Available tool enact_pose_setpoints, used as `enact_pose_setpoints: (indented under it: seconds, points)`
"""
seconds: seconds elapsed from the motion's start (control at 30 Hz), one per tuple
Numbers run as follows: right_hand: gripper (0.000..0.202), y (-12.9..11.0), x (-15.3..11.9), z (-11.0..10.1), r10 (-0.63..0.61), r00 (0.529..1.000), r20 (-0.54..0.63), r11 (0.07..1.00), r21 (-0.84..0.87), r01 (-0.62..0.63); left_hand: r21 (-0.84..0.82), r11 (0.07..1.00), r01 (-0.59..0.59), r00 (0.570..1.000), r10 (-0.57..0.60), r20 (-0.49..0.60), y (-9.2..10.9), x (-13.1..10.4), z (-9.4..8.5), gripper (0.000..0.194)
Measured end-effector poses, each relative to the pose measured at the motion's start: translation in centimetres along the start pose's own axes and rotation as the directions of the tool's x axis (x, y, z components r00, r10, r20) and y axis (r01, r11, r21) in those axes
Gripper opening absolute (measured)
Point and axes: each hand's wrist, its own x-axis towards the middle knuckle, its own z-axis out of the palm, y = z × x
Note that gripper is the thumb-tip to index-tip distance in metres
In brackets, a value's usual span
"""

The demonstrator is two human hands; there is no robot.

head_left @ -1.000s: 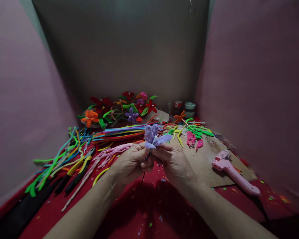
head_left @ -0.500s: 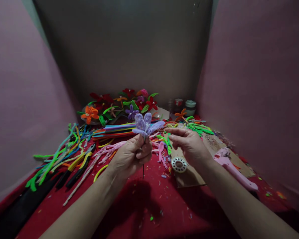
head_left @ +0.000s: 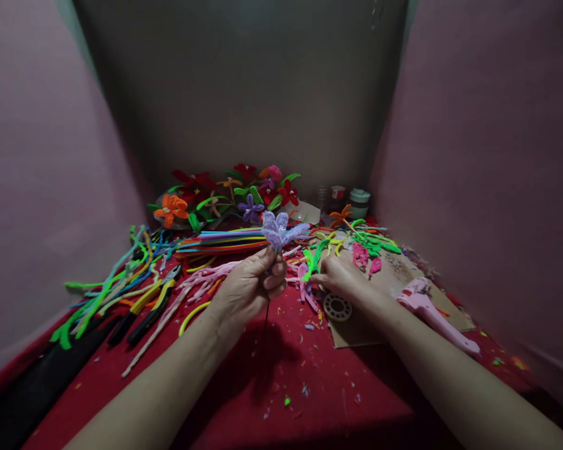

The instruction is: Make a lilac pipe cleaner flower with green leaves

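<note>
My left hand is closed around the stem of a lilac pipe-cleaner flower. Its fuzzy petals spread above my fingers, and a thin dark stem hangs below them. My right hand is lowered over the cardboard, its fingers bent together at a bright green pipe-cleaner leaf. The fingertips are partly hidden. Just below that hand lies a pale round bobbin with holes, and a pink pipe-cleaner loop is to its left.
Black-and-yellow pliers and loose coloured pipe cleaners lie on the left. A pink glue gun rests on the right of the cardboard. Finished flowers and a lidded jar stand at the back. Scraps dot the red cloth.
My right hand has come down and slightly left, from beside the flower to the green leaf, which now lies at another angle. Pink petals show behind it. My left hand still holds the flower.
</note>
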Motion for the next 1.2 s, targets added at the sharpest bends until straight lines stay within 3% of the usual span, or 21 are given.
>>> enact_pose_setpoints:
  seconds: [0.1,0.37,0.5,0.6,0.7,0.8,0.9,1.03,1.2]
  points:
    - [0.044,-1.0,-0.2,-0.3,0.008,1.0,0.001,0.999,-0.037,-0.008,0.011,1.0,0.011,1.0,-0.011,-0.012,0.0,0.1,-0.2,0.013]
    - [0.036,-2.8,0.4,-0.1,0.015,1.0,0.019,1.0,0.012,-0.015,0.037,0.999,0.029,1.0,-0.029,-0.001,0.1,0.1,-0.4,0.017]
    - [0.019,-3.0,1.1,0.7,0.048,0.999,0.025,0.984,0.168,-0.052,0.035,0.999,0.028,0.999,-0.029,0.023,0.1,0.2,-0.6,0.018]
    - [0.01,-2.4,1.7,0.6,0.107,0.992,0.072,0.924,0.362,-0.126,0.036,0.999,0.028,0.999,-0.029,0.03,0.2,0.3,-0.7,0.017]
    - [0.018,-1.4,1.7,-0.1,0.145,0.967,0.21,0.766,0.594,-0.244,0.023,1.0,0.022,1.0,-0.022,0.013,0.2,0.2,-0.7,0.017]
    - [0.019,-0.5,0.8,-0.9,0.077,0.93,0.358,0.504,0.791,-0.346,0.011,1.0,0.017,1.0,-0.017,0.002,0.1,0.1,-0.6,0.018]
    - [0.019,-0.2,-0.2,-1.3,-0.04,0.897,0.44,0.231,0.878,-0.42,0.011,1.0,0.002,1.0,-0.002,0.009,0.0,0.2,-0.7,0.017]
    - [0.017,-0.7,-1.7,-1.1,-0.176,0.879,0.444,-0.05,0.887,-0.459,0.006,1.0,-0.006,1.0,0.006,0.008,-0.2,0.4,-0.9,0.017]
    - [0.01,-1.5,-4.0,-0.8,-0.316,0.875,0.367,-0.365,0.804,-0.469,-0.008,1.0,-0.01,0.997,0.009,-0.083,-0.3,0.4,-0.5,0.015]
